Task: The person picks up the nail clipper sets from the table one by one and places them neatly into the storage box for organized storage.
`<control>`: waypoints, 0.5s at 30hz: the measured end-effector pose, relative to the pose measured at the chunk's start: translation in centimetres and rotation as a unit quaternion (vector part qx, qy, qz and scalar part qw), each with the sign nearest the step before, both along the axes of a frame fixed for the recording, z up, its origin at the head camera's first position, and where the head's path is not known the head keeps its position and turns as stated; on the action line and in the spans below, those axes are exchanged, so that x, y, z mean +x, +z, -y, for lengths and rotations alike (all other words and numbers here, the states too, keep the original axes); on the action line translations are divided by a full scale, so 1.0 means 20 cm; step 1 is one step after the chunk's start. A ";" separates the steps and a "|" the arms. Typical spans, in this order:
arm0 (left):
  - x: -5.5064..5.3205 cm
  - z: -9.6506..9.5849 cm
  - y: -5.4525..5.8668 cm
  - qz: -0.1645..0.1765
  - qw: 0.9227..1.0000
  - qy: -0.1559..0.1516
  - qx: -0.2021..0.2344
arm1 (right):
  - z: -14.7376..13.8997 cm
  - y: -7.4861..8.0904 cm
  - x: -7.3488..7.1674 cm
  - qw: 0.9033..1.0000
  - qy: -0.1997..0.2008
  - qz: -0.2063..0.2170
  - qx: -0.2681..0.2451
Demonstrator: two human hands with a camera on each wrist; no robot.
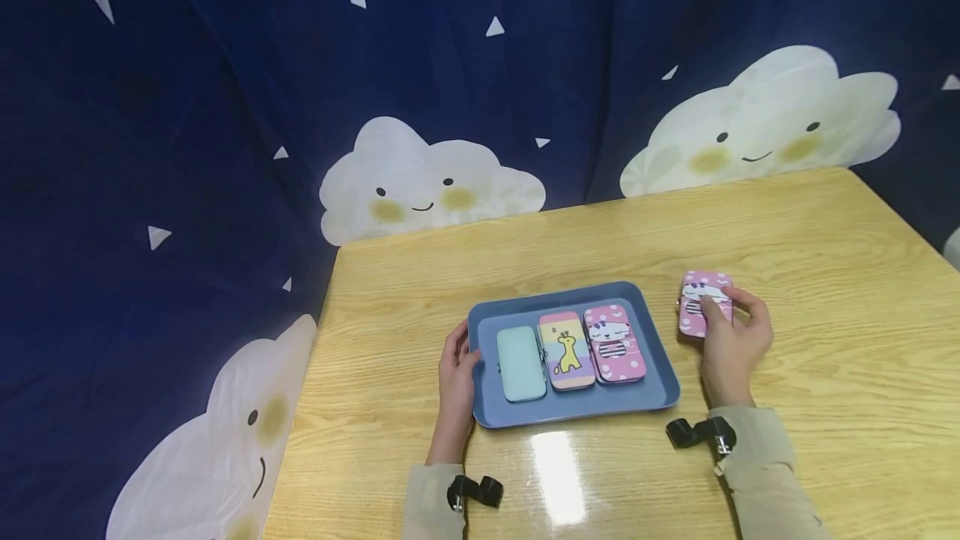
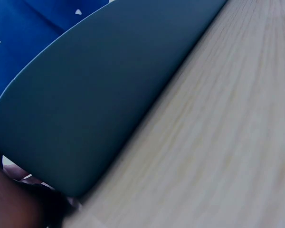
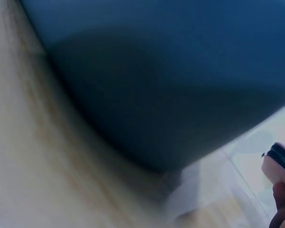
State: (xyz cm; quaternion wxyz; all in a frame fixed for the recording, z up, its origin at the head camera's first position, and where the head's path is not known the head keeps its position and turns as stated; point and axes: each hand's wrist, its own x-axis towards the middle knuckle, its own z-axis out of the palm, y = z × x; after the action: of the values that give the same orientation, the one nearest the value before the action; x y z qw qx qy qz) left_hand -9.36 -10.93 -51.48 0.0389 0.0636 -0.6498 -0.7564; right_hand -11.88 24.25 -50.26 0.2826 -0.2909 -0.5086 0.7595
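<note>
A blue tray (image 1: 480, 422) lies on the table, its left rim held by my left hand (image 1: 456, 382) with the thumb near the top edge. In it, side by side, are a mint-green case (image 1: 522, 365), a pastel-striped case with a yellow giraffe (image 1: 567, 352) and a pink case with a white cat (image 1: 615, 344). Right of the tray, my right hand (image 1: 738, 348) grips a second pink cat case (image 1: 693, 323), thumb on its top. The right wrist view shows that case's edge (image 3: 282, 159) between fingers. The tray's outer wall (image 2: 95, 95) fills much of the left wrist view.
The light wood table (image 1: 840, 315) extends around the tray, with a glare patch (image 1: 558, 477) in front. A dark blue curtain with smiling clouds (image 1: 427, 182) hangs along the table's back and left edges. Black wrist cameras (image 1: 476, 491) sit on both sleeves.
</note>
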 end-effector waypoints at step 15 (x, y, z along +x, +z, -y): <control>0.00 0.00 0.00 0.002 1.000 0.000 0.005 | 0.02 0.00 0.01 0.999 0.002 -0.028 -0.026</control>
State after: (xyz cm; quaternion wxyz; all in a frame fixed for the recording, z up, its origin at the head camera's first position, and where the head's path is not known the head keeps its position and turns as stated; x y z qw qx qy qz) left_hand -9.39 -10.89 -51.47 0.0374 0.0651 -0.6460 -0.7596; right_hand -11.71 23.80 -50.33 0.2879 -0.2759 -0.4812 0.7807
